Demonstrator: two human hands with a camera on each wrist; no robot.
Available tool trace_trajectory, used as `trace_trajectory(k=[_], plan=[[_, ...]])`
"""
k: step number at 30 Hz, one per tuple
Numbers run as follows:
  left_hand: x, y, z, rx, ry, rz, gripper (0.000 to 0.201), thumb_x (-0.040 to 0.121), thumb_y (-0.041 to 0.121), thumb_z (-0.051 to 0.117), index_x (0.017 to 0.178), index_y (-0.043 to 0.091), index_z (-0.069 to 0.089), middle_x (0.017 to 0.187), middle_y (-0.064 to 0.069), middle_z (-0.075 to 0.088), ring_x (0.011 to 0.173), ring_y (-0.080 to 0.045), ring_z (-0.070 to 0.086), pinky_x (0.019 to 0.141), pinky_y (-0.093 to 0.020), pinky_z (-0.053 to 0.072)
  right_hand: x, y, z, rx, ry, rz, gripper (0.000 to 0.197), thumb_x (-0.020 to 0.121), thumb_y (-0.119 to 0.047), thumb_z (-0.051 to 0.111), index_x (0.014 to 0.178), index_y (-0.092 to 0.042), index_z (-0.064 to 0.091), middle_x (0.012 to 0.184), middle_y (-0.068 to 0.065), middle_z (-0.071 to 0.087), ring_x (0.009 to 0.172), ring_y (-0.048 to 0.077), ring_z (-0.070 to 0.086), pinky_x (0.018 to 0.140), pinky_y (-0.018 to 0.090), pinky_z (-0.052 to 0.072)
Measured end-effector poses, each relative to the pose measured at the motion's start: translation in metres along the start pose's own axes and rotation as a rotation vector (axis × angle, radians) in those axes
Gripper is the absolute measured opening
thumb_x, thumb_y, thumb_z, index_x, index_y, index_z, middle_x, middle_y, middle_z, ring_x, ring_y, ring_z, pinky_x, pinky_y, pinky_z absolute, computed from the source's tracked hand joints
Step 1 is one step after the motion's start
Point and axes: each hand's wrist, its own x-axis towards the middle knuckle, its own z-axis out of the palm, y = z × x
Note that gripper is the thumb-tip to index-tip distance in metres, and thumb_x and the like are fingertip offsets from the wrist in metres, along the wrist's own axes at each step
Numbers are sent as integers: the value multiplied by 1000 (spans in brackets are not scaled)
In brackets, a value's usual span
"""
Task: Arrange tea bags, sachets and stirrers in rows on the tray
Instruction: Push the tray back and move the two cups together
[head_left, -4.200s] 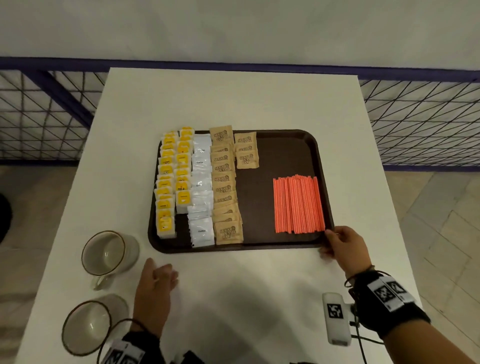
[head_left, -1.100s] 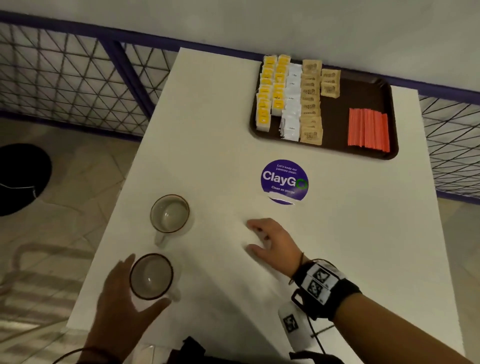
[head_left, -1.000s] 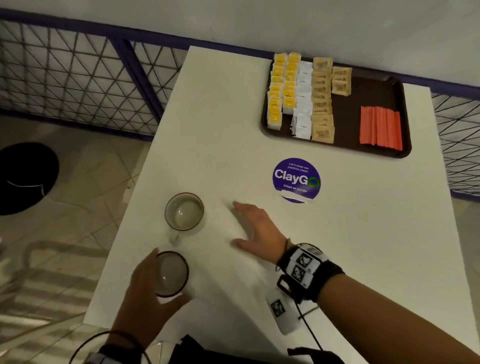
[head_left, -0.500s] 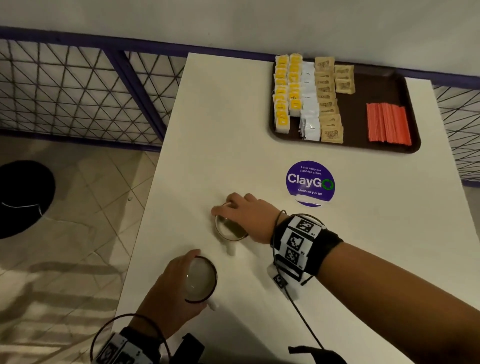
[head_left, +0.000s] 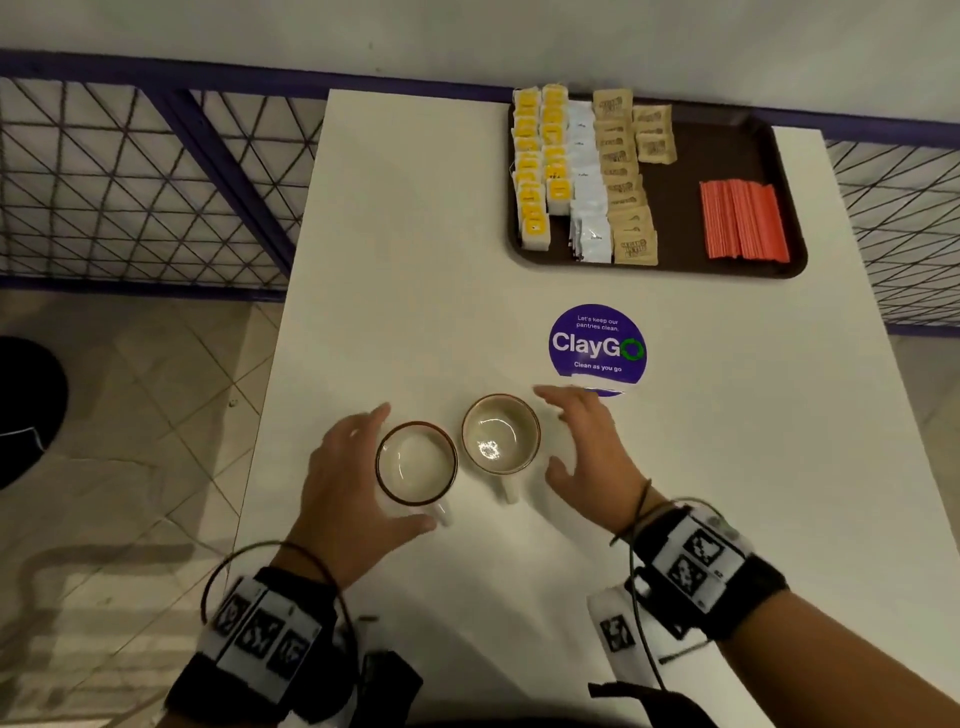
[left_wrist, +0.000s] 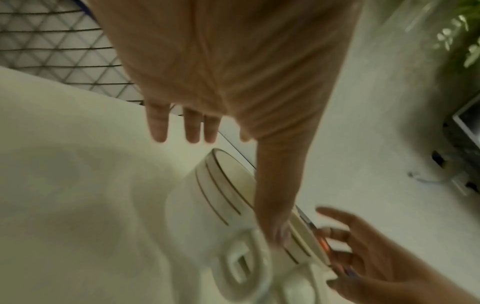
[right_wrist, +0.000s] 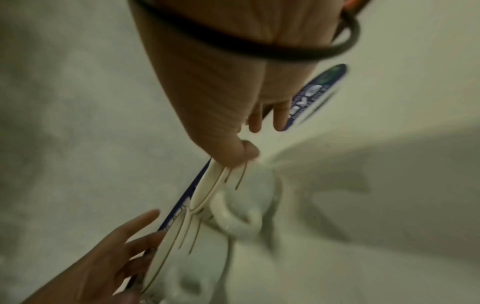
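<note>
The tray (head_left: 737, 130) sits at the table's (head_left: 363, 260) far right corner, with tea bags (head_left: 535, 171), sachets (head_left: 621, 171) and stirrers (head_left: 743, 218) in rows. Half a second ago your hands gripped separate cups; now both cups (head_left: 415, 462) (head_left: 501, 434) touch, your left hand (head_left: 343, 488) and right hand (head_left: 587, 447) spread beside them. Only your wrist views show the cup handles (left_wrist: 241, 261).

Head view overhead; blurry wrist views perhaps cup-level.
</note>
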Motion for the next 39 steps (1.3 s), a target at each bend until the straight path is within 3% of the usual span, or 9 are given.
trace_trajectory(k=[2, 4, 7, 13, 17, 21, 26, 32, 39], plan=[[-25, 1, -2, -262, 155, -88, 64, 61, 34, 84, 112, 23, 48, 105, 4, 51, 94, -21, 53, 78, -26, 46, -23, -4, 5, 234, 169, 156, 34, 71, -14, 61, 104, -24, 57, 93, -4, 55, 81, 4, 52, 73, 19, 44], [-43, -2, 3, -452, -24, -205, 39, 68, 38, 77, 96, 26, 53, 84, -3, 59, 77, -26, 58, 62, -23, 49, -37, -6, 11, 337, 121, 281, 17, 77, -16, 71, 88, -27, 64, 76, -4, 54, 65, 5, 49, 65, 16, 41], [-52, -8, 18, -615, -390, -241, 45, 67, 45, 69, 110, 42, 54, 76, -7, 60, 65, -15, 56, 63, -26, 51, -44, -8, 24, 435, -87, 389, 16, 79, -18, 72, 88, -30, 67, 69, -6, 45, 59, 1, 44, 66, 15, 39], [-47, -3, 46, -986, -518, -356, 42, 96, 3, 44, 125, 32, 49, 76, -9, 58, 61, -16, 52, 60, -27, 46, -35, -15, 37, 588, -309, 452, 42, 89, -29, 60, 64, 0, 44, 54, 7, 45, 51, 18, 41, 51, 25, 38], [-36, 3, 49, -1137, -385, -470, 25, 97, 7, 40, 107, 12, 62, 74, -9, 54, 64, -18, 49, 62, -29, 45, -30, -17, 40, 398, -276, 400, 37, 94, -29, 52, 60, -18, 43, 54, -6, 46, 49, 3, 40, 56, 18, 35], [-21, -2, 47, -1025, -92, -416, 15, 95, 8, 48, 83, 4, 57, 67, -6, 55, 63, -17, 50, 61, -23, 49, -17, -16, 41, 367, -185, 368, 31, 96, -27, 46, 76, -4, 52, 57, -8, 45, 52, 3, 41, 58, 18, 35], [26, 1, 25, -929, 38, -276, 20, 95, 11, 47, 93, 12, 67, 73, -6, 68, 68, -12, 62, 67, -20, 54, 38, -21, 38, 389, -103, 329, 31, 98, -22, 43, 68, -26, 50, 55, -9, 48, 50, 2, 42, 59, 20, 37], [111, 11, 8, -799, 94, -181, 12, 90, 26, 57, 88, 25, 69, 68, 3, 64, 65, -6, 58, 67, -21, 50, 128, -17, 34, 392, -27, 294, 31, 98, -21, 41, 69, -27, 50, 57, -8, 50, 52, 1, 46, 59, 20, 37], [224, 18, -17, -390, 259, -101, 25, 88, 27, 60, 79, 6, 67, 87, -5, 48, 81, -19, 52, 63, -10, 34, 234, -17, 29, 391, 89, 318, 28, 97, -17, 42, 70, -17, 50, 57, -9, 50, 55, 8, 48, 58, 23, 36]])
